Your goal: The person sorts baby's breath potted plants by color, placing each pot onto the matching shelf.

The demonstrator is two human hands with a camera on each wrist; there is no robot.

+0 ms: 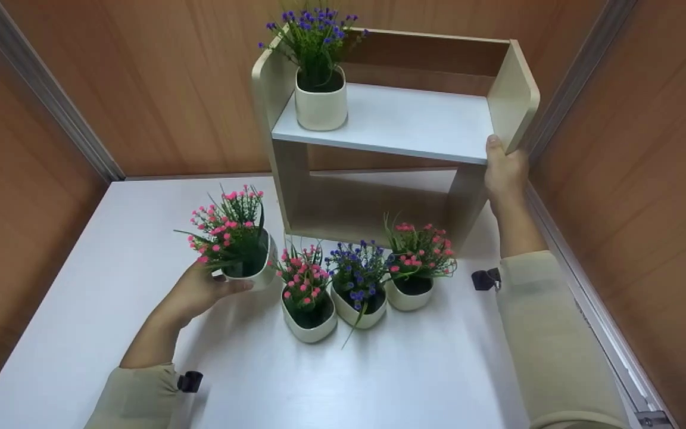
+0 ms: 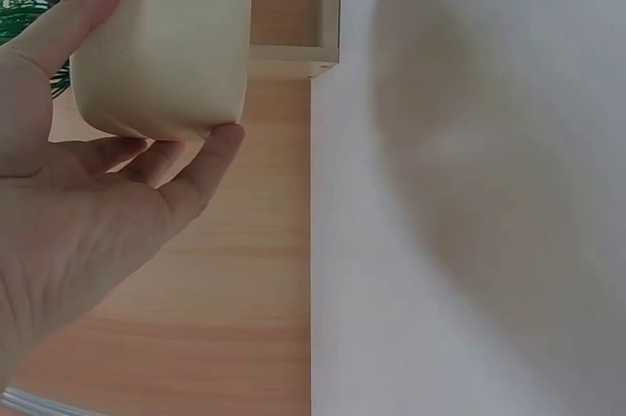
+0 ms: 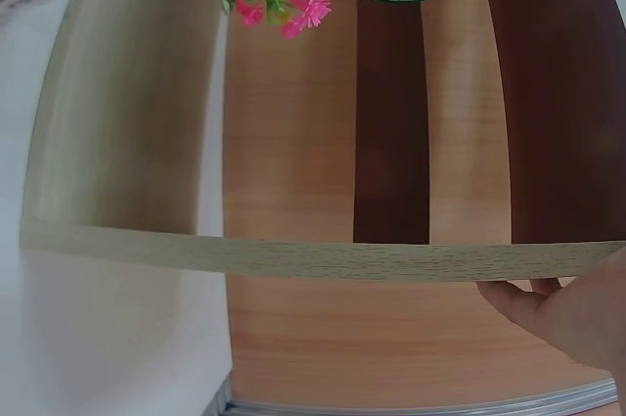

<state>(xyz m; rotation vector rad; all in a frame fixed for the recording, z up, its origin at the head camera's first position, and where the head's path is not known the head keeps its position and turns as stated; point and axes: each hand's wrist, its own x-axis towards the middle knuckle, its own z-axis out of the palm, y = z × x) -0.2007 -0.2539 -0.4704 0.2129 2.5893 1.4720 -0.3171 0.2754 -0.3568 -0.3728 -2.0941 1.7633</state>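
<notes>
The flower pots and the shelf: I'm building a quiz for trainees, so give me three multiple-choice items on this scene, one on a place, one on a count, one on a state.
1. Where does the purple-flowered pot stand?
A. on the shelf board at its left end
B. on the table under the shelf
C. in the right hand

2. How many pots stand on the table unheld?
A. one
B. three
C. five

3. What is the left hand doing?
A. lying flat on the table
B. gripping a pink-flowered pot
C. holding the shelf's side

Answers:
1 A, it sits on the white board of the shelf beside the left side panel.
2 B, two pink and one purple stand in a row in front of the shelf.
3 B, thumb and fingers curl round the pot, while the right hand holds the shelf's right edge.
</notes>
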